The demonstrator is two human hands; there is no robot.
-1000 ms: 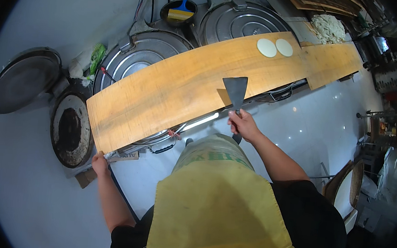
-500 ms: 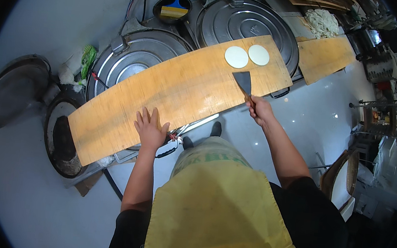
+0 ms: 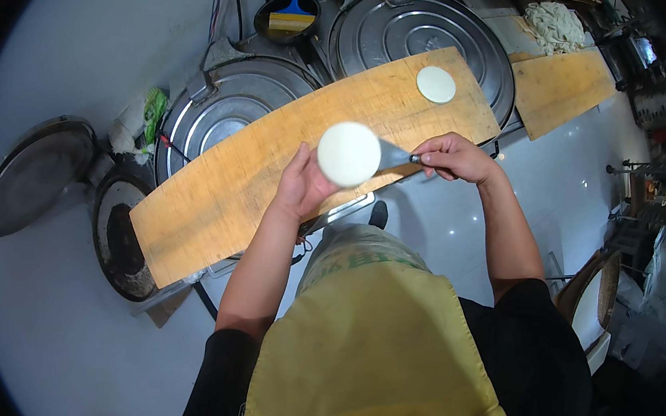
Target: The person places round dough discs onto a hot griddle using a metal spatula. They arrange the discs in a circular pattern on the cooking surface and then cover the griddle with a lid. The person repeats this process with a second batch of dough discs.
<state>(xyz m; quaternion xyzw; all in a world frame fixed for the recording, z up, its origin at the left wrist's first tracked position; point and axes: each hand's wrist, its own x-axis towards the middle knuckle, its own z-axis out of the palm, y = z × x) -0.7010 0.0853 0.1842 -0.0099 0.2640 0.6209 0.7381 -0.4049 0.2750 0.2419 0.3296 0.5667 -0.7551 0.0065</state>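
A flat, pale round of dough is raised above the long wooden board. My left hand holds it from beneath at its left side, thumb up beside the rim and the other fingers hidden by the dough. My right hand is closed around the handle of a scraper. The scraper's metal blade runs under the dough's right edge, so its tip is hidden. A second dough round lies flat near the board's far right end.
Two round metal griddle lids sit under and behind the board. Farther back, a black pan holds a blue-handled brush. An opened griddle stands at the left. A smaller board and a crumpled pale cloth are far right.
The left-hand dough round has been lifted off the board and brought toward me on the scraper. My left hand has left the board and moved up and right to the dough.
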